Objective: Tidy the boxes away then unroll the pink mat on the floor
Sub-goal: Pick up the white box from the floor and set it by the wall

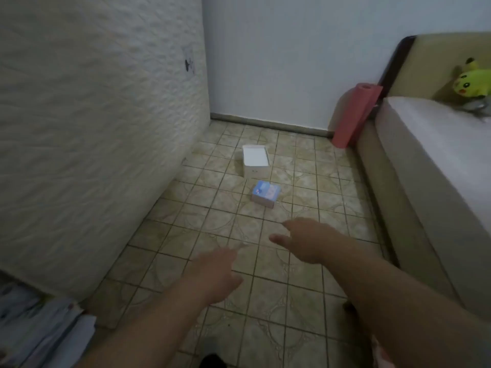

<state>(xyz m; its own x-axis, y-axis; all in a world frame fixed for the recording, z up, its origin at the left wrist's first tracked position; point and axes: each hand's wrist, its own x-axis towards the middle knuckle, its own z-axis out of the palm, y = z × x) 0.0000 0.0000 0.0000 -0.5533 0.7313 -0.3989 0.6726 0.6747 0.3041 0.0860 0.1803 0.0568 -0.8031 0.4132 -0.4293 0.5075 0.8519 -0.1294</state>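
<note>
Two boxes sit on the tiled floor (300,261) near frame centre: a white box (255,160) at about 12 o'clock from the hands, and a smaller blue box (265,193) just nearer, close beside it but apart. Pink mat (354,115), rolled, stands tilted at 1 o'clock, its top leaning against the bed (414,160) and its foot on the floor by the far wall (279,62). Left hand (212,277) reaches forward at 6 o'clock, fingers straight and loosely spread, holding nothing. Right hand (308,240) extends slightly farther, at 5 o'clock of the blue box, fingers straight, thumb out, holding nothing; both hands well short of either box. Upright mattress (93,128) lines the 9 o'clock side. Yellow plush toy (471,82) rests on the bed at 2 o'clock. Stack of papers or cloth (39,328), blurred, at 8 o'clock.
</note>
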